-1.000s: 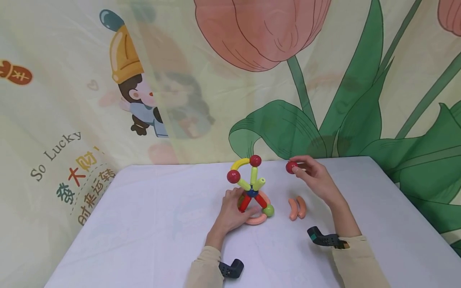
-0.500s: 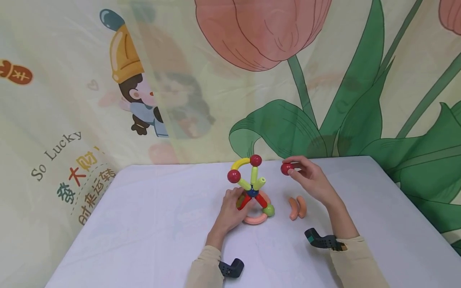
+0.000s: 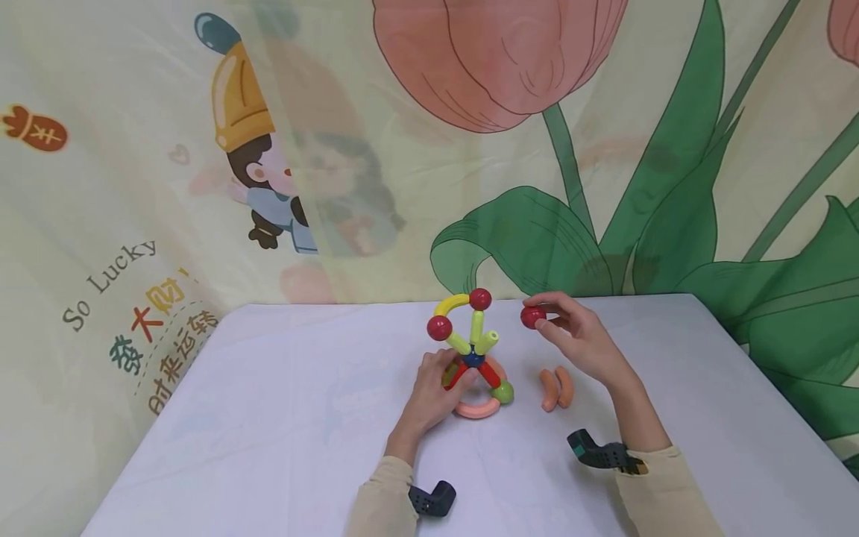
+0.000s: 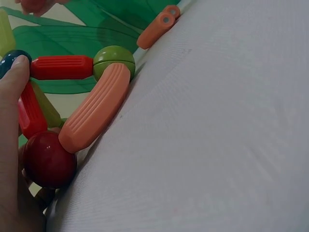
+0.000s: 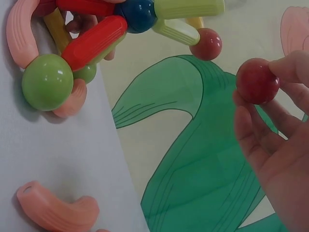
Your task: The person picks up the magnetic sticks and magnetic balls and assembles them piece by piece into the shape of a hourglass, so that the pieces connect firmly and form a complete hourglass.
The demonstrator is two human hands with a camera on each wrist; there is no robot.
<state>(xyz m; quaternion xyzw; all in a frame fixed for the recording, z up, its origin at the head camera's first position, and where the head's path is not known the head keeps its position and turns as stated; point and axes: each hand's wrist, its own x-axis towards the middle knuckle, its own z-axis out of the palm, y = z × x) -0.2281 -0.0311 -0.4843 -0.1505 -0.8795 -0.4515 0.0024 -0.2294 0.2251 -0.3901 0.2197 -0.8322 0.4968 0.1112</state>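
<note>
A toy frame of magnetic balls and sticks stands on the table. At its centre is a blue ball (image 3: 473,358), with red sticks (image 5: 94,42) below and light-green sticks (image 3: 477,326) above. A curved yellow stick (image 3: 451,303) links two red balls at the top. My left hand (image 3: 432,388) grips the lower part, thumb on the blue ball, other fingers partly hidden behind the sticks. At the base, a curved salmon stick (image 4: 96,108) joins a dark red ball (image 4: 50,159) to a green ball (image 4: 114,60). My right hand (image 3: 584,339) pinches a loose red ball (image 5: 258,81) in the air, right of the frame.
Two curved salmon sticks (image 3: 557,388) lie side by side on the white tabletop (image 3: 288,418), right of the toy frame. A printed cloth (image 3: 510,164) hangs behind the table's back edge. Each wrist wears a black camera band (image 3: 432,498).
My right hand has carried the red ball a little to the left, closer to the toy frame. My left hand keeps its grip on the base. The head view has shifted slightly.
</note>
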